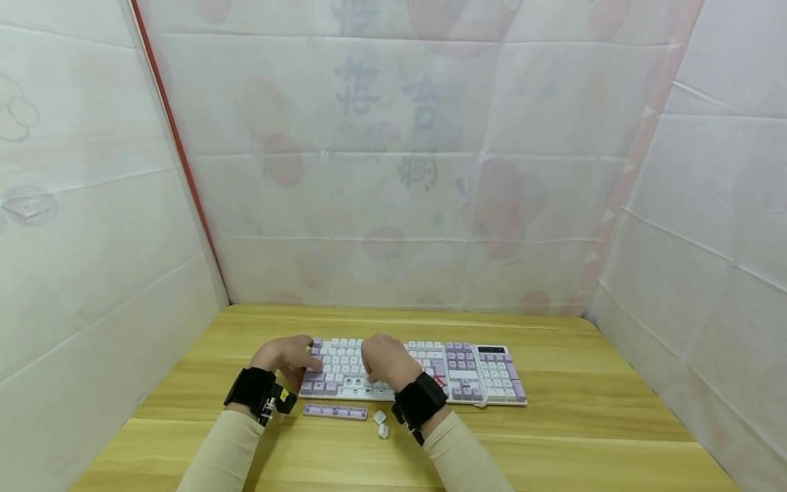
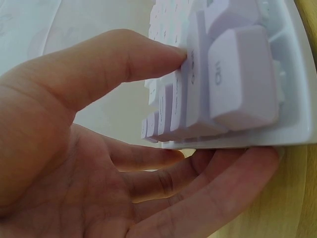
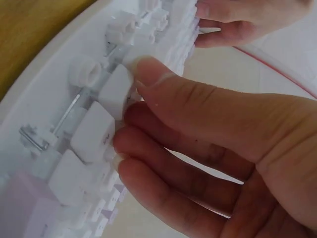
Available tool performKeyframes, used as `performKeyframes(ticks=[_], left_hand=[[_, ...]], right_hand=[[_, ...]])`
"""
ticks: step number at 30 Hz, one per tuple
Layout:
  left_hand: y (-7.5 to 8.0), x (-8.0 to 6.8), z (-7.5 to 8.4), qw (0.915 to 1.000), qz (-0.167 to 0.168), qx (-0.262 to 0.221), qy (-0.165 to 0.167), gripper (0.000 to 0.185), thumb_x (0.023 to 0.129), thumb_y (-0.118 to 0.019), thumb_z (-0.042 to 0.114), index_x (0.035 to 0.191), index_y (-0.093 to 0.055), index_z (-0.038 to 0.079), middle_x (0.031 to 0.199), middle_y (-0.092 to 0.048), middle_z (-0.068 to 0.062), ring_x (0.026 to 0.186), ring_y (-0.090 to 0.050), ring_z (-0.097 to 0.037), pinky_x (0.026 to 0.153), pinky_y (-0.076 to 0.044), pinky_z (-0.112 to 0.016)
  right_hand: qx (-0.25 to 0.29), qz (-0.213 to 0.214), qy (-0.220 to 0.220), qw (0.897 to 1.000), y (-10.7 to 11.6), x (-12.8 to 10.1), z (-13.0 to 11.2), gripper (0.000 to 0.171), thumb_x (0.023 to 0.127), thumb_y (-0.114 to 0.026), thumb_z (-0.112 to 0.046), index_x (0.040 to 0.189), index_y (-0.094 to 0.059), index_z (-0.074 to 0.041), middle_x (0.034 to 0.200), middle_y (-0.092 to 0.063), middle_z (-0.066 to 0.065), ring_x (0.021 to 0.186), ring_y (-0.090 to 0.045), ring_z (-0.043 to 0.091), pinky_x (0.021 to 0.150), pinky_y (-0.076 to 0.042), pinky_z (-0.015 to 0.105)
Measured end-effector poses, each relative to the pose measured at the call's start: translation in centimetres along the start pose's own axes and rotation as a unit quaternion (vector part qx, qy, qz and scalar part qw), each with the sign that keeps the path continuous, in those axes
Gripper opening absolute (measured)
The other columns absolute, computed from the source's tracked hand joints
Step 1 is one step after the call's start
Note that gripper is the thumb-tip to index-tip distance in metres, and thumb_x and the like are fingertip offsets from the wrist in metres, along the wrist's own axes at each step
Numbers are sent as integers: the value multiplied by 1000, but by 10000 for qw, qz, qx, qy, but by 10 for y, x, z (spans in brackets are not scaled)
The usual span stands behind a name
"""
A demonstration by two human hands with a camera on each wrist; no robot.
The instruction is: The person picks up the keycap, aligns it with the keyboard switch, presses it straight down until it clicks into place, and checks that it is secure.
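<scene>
A white and lilac keyboard [image 1: 424,355] lies on the table. At its left end my left hand [image 1: 285,355] grips it; in the left wrist view the thumb rests on the lilac keycaps [image 2: 242,82] and the fingers bend under the edge. My right hand [image 1: 387,359] is over the front rows, thumb and fingertips curled round a white keycap [image 3: 115,94] in the right wrist view. Bare switches [image 3: 85,71] and a metal stabilizer wire [image 3: 68,115] show beside it. In front lie a long lilac space bar keycap [image 1: 335,411] and two loose white keycaps [image 1: 379,416].
A white cable [image 1: 479,376] is bundled across the keyboard's right part. Something small and red [image 1: 438,381] shows on the keyboard next to my right wrist. The wooden table [image 1: 578,424] is enclosed by pale cloth walls [image 1: 381,205] at the back and sides.
</scene>
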State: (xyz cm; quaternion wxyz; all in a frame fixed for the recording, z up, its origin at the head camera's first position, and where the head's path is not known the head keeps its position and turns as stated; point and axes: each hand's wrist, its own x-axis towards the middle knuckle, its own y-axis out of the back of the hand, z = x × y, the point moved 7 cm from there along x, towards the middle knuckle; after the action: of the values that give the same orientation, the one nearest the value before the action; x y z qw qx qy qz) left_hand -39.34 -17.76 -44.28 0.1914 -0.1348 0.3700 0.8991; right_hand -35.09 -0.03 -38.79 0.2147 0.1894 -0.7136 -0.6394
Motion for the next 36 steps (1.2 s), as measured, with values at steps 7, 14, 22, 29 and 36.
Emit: performKeyframes(ticks=[7, 14, 22, 29, 36], left_hand=[[0, -1, 0, 10000, 4, -27, 18, 75, 82, -70, 19, 142, -31, -5, 97, -63, -15, 80, -67, -24, 66, -59, -40], [-1, -1, -1, 10000, -3, -4, 11, 75, 82, -70, 19, 141, -32, -4, 99, -62, -15, 82, -66, -24, 67, -59, -41], [0, -1, 1, 10000, -23, 18, 53, 77, 83, -70, 19, 143, -29, -5, 98, -62, -15, 81, -66, -25, 66, -59, -41], [0, -1, 1, 10000, -21, 42, 19, 76, 83, -69, 19, 143, -29, -5, 100, -62, -15, 82, -66, -24, 67, -59, -41], [-1, 1, 1, 10000, -58, 27, -35, 69, 84, -69, 18, 139, -34, -4, 98, -63, -15, 81, -66, -24, 67, -59, -40]], right_hand=[[-239, 29, -92, 9997, -8, 4, 1, 29, 71, -83, -13, 54, -59, -17, 53, -49, -8, 52, -46, 6, 46, -38, 19], [-98, 47, -26, 9999, -5, 1, 3, 26, 71, -83, -14, 57, -60, -17, 57, -52, -9, 55, -48, 6, 48, -40, 19], [188, -343, -33, 9992, 12, -16, -5, 26, 67, -85, -18, 56, -62, -18, 57, -55, -10, 54, -50, 6, 48, -42, 19], [516, -874, -26, 9948, 1, -24, -14, 26, 66, -85, -11, 51, -64, -15, 46, -56, -3, 38, -47, 8, 40, -42, 18], [273, -1176, -343, 9921, -8, -31, -21, 34, 60, -90, -14, 47, -58, -16, 42, -49, -5, 39, -46, 9, 36, -40, 20]])
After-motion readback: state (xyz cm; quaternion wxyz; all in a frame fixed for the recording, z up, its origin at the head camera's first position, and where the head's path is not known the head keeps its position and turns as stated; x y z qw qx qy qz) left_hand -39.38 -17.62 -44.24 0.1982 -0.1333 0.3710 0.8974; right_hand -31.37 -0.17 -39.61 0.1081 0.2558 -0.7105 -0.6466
